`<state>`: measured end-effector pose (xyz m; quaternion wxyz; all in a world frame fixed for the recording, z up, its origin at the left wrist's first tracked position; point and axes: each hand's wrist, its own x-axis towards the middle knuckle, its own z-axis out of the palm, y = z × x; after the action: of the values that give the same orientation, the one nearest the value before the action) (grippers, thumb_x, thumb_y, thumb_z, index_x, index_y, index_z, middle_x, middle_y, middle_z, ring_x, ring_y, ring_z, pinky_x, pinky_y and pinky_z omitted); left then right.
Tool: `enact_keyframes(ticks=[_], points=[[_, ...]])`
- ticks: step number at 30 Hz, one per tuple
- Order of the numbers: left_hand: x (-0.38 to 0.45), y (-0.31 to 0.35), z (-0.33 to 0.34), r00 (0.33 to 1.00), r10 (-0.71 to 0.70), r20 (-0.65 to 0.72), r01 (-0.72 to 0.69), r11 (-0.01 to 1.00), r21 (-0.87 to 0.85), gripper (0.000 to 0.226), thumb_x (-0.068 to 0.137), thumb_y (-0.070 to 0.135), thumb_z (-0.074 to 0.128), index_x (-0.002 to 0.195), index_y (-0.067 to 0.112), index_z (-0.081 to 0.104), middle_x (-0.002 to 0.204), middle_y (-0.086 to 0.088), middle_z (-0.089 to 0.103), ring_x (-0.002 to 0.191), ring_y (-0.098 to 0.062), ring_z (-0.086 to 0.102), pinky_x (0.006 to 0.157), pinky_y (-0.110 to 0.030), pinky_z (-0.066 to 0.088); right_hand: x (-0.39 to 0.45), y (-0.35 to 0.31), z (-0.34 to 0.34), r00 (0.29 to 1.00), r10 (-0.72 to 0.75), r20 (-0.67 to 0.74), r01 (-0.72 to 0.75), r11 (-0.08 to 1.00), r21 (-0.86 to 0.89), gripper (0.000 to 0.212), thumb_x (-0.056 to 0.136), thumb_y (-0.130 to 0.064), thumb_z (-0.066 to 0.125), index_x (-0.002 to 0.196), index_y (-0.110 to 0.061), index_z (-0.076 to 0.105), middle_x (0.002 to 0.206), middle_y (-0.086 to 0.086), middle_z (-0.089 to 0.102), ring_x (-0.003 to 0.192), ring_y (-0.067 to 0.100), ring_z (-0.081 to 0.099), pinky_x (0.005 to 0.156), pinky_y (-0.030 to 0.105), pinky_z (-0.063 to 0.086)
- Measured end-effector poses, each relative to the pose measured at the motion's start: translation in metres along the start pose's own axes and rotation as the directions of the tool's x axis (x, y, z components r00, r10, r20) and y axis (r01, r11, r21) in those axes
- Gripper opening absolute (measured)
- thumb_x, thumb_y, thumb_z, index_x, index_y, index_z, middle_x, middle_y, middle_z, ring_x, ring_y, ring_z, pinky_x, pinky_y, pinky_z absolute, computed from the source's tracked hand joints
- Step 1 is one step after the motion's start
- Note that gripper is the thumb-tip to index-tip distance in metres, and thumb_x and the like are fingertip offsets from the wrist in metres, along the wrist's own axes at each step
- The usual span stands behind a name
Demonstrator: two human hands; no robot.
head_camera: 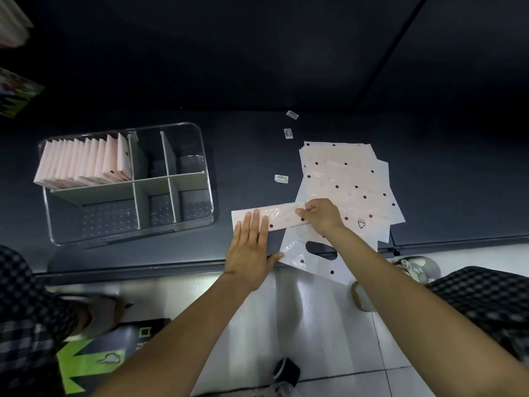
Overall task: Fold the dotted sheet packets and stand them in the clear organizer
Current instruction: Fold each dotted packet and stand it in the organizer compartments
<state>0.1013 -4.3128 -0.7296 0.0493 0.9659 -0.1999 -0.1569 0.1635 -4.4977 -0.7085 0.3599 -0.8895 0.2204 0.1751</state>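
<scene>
Spanning dark table (257, 133): organizer (128, 184), dotted sheets (346, 179).

Organizer (206, 179) left on table (252, 144), folded packets (83, 161) inside, flat sheets (352, 179) right

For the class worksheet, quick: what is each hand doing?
Left hand: open, flat on the folded pink dotted plastic strip.
Right hand: fingers pinching that strip's end.

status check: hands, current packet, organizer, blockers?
Left hand flat, pinning folded strip. Right hand pinching its right end. Clear organizer: far-left compartment full of packets, others empty. Nothing in the way.
</scene>
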Motion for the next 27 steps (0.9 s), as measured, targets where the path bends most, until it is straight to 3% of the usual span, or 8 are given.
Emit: enact_keyframes(ticks=[4, 6, 7, 9, 12, 18, 23, 27], points=[[-0.001, -0.007, 0.005, 1.0, 0.014, -0.002, -0.014, 0.999, 0.035, 0.084, 0.09, 0.067, 0.011, 0.142, 0.013, -0.026, 0.153, -0.015, -0.026, 0.142, -0.028, -0.024, 0.116, -0.039, -0.014, -0.012, 0.002, 0.004, 0.977, 0.0, -0.212, 0.003, 1.0, 0.01, 0.018, 0.086, -0.024, 0.065, 0.082, -0.006, 0.063, 0.083, 0.004, 0.063, 0.079, 0.02, 0.052, 0.068, 0.027, 0.037], [0.0, -0.007, 0.006, 1.0, 0.018, -0.009, -0.017, 0.999, 0.039, 0.083, 0.09, 0.068, 0.01, 0.141, 0.013, -0.027, 0.153, -0.015, -0.027, 0.141, -0.028, -0.025, 0.115, -0.04, -0.015, -0.029, 0.005, 0.009, 0.88, -0.216, -0.423, 0.183, 0.976, -0.117, 0.017, 0.089, -0.018, 0.06, 0.102, -0.008, 0.064, 0.102, 0.006, 0.067, 0.096, 0.025, 0.059, 0.083, 0.032, 0.041], [0.0, -0.006, 0.005, 1.0, 0.016, -0.012, -0.015, 0.999, 0.042, 0.083, 0.09, 0.068, 0.009, 0.14, 0.013, -0.027, 0.152, -0.015, -0.028, 0.141, -0.028, -0.025, 0.115, -0.04, -0.015, -0.037, 0.007, 0.014, 0.828, -0.382, -0.411, 0.324, 0.924, -0.204, 0.023, 0.091, -0.015, 0.057, 0.112, -0.006, 0.061, 0.114, 0.009, 0.065, 0.106, 0.028, 0.057, 0.093, 0.035, 0.04], [0.0, -0.006, 0.004, 1.0, 0.014, -0.011, -0.013, 0.999, 0.042, 0.082, 0.091, 0.067, 0.01, 0.139, 0.013, -0.029, 0.151, -0.015, -0.03, 0.141, -0.028, -0.026, 0.116, -0.041, -0.015, -0.05, 0.007, 0.027, 0.77, -0.625, -0.127, 0.562, 0.759, -0.33, 0.04, 0.096, -0.015, 0.048, 0.134, -0.003, 0.047, 0.14, 0.013, 0.048, 0.132, 0.027, 0.041, 0.113, 0.034, 0.024], [-0.002, -0.007, 0.003, 0.999, 0.038, -0.008, -0.038, 0.998, 0.056, 0.079, 0.095, 0.057, 0.016, 0.134, 0.012, -0.035, 0.151, -0.016, -0.03, 0.137, -0.028, -0.032, 0.115, -0.041, -0.017, -0.06, 0.009, 0.05, 0.705, -0.657, 0.267, 0.696, 0.568, -0.439, 0.056, 0.101, -0.032, 0.035, 0.149, -0.008, 0.017, 0.158, 0.005, 0.012, 0.146, 0.015, 0.006, 0.119, 0.028, -0.003], [-0.002, -0.016, 0.001, 0.997, 0.081, 0.014, -0.081, 0.996, 0.033, 0.083, 0.091, 0.066, 0.015, 0.14, 0.014, -0.027, 0.148, -0.012, -0.033, 0.132, -0.023, -0.037, 0.114, -0.037, -0.019, -0.047, 0.034, 0.027, 0.821, -0.527, 0.22, 0.553, 0.64, -0.533, 0.067, 0.1, -0.045, 0.027, 0.149, -0.01, -0.001, 0.157, 0.003, -0.008, 0.146, 0.013, -0.007, 0.118, 0.027, -0.007], [-0.002, -0.023, -0.001, 0.993, 0.12, 0.004, -0.12, 0.992, 0.03, 0.084, 0.091, 0.067, 0.019, 0.147, 0.015, -0.017, 0.153, -0.015, -0.025, 0.137, -0.025, -0.032, 0.112, -0.035, -0.02, -0.03, 0.017, 0.001, 0.85, -0.527, -0.004, 0.47, 0.762, -0.446, 0.044, 0.098, -0.027, 0.045, 0.138, -0.01, 0.041, 0.142, 0.01, 0.045, 0.132, 0.025, 0.036, 0.11, 0.03, 0.025], [0.0, -0.026, -0.006, 0.99, 0.135, 0.035, -0.135, 0.991, 0.0, 0.083, 0.091, 0.066, 0.023, 0.151, 0.017, -0.006, 0.155, -0.015, -0.022, 0.142, -0.026, -0.023, 0.114, -0.034, -0.018, -0.01, -0.013, -0.006, 0.891, -0.43, 0.147, 0.442, 0.745, -0.5, 0.04, 0.088, -0.018, 0.061, 0.127, -0.016, 0.052, 0.129, 0.008, 0.048, 0.119, 0.026, 0.044, 0.101, 0.034, 0.036]])
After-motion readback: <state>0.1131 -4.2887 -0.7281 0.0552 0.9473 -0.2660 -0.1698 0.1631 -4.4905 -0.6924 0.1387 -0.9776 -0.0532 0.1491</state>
